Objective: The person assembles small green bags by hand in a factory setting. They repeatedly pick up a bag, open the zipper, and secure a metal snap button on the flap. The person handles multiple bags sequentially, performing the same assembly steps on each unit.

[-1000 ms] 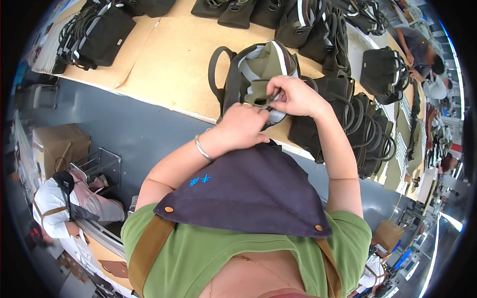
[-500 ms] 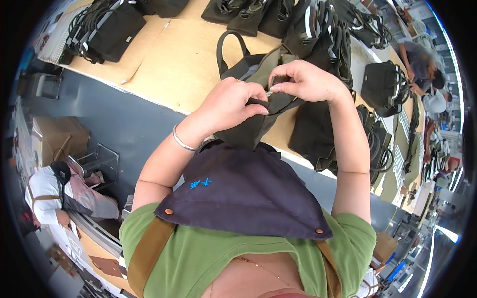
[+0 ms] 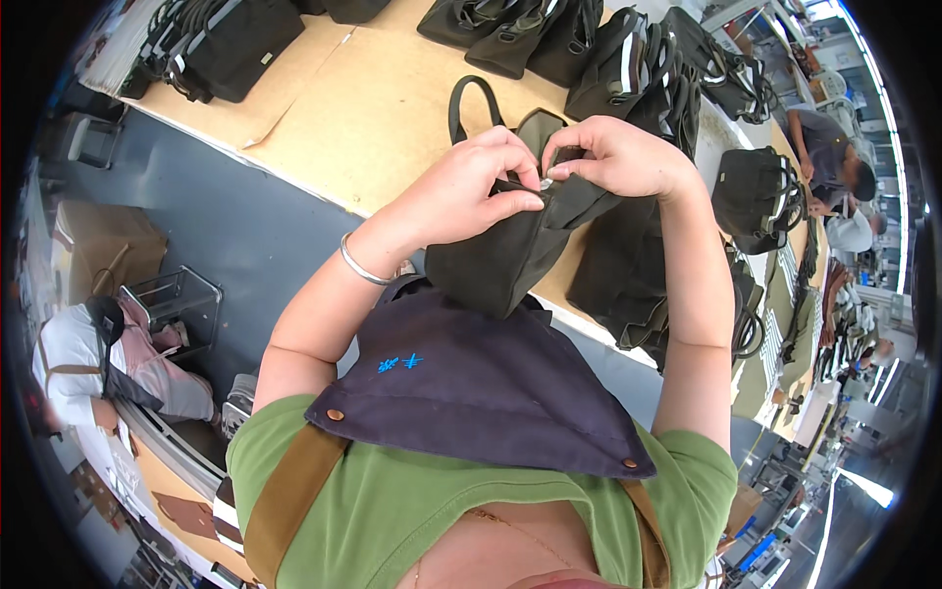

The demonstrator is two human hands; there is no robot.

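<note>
A dark olive-black handbag (image 3: 488, 263) stands tilted at the table's near edge, against my apron. One looped handle (image 3: 461, 98) rises behind it. My left hand (image 3: 478, 187) pinches the bag's upper edge between thumb and fingers. Close beside it, my right hand (image 3: 620, 159) has thumb and forefinger pinched at the same edge, by the corner. Between the fingertips shows a small pale, shiny piece (image 3: 547, 184), too small to name. The open mouth of the bag shows an olive lining (image 3: 538, 128) behind my hands.
Finished-looking dark bags (image 3: 574, 49) line the table's far side, and more (image 3: 240, 49) stand at the far left. Further bags (image 3: 628, 280) sit right of my right forearm. A cardboard box (image 3: 108, 250), a metal rack (image 3: 177, 304) and a seated person (image 3: 74, 363) are at left.
The bag is tipped more upright toward me, and its mouth has turned. My hands have shifted slightly right, with the left fingers now closer to the right ones at the edge.
</note>
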